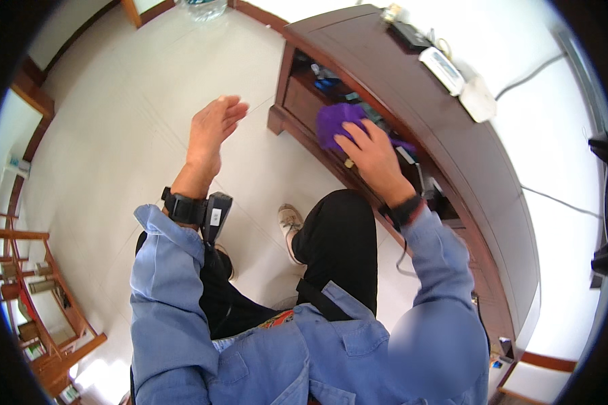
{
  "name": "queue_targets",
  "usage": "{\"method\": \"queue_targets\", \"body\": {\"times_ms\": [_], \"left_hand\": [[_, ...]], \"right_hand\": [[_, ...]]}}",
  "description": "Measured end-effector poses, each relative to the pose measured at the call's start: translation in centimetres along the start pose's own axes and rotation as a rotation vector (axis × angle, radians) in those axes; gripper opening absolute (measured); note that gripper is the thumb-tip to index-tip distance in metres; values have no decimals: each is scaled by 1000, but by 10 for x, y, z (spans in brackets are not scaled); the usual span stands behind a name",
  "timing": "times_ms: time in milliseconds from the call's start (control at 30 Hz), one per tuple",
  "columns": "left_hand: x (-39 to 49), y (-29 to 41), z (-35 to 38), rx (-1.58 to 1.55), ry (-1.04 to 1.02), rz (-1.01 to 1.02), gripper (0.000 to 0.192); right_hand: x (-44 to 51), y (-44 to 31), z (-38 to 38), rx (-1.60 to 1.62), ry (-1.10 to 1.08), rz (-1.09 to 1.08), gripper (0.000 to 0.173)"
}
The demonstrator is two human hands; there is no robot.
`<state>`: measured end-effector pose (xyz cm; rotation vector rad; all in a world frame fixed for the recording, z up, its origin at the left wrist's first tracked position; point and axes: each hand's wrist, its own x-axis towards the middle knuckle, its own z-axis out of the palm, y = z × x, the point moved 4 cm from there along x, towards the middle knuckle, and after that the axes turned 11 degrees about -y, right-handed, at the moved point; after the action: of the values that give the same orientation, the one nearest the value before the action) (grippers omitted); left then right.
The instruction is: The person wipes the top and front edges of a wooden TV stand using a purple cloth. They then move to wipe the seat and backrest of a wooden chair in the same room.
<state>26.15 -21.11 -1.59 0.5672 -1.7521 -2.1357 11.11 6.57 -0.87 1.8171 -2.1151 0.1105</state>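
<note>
My right hand (pixel 372 152) is at the open shelf of a dark brown wooden cabinet (pixel 410 96), its fingers spread on a crumpled purple cloth or bag (pixel 337 124). Whether the fingers grip it or only rest on it does not show. Behind the purple thing, dark and blue items lie inside the shelf, partly hidden. My left hand (pixel 215 124) is raised over the tiled floor, left of the cabinet, holding nothing, with its fingers close together and extended. A black device (pixel 216 215) is strapped to my left wrist.
On the cabinet top lie a black box (pixel 409 36), a white power strip (pixel 442 71) and a pale flat object (pixel 478 98). A clear plastic bottle (pixel 205 7) stands by the far wall. Wooden shelving (pixel 55 298) is at the lower left. My knees are close to the cabinet front.
</note>
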Motion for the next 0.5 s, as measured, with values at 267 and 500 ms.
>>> {"method": "queue_targets", "body": {"times_ms": [267,500], "left_hand": [[3,9,1,12,-22,-34,56],[2,12,-3,50,1,-6,58]], "right_hand": [[139,50,213,-336,-283,-160,20],[19,46,327,-379,-760,-239,28]]}}
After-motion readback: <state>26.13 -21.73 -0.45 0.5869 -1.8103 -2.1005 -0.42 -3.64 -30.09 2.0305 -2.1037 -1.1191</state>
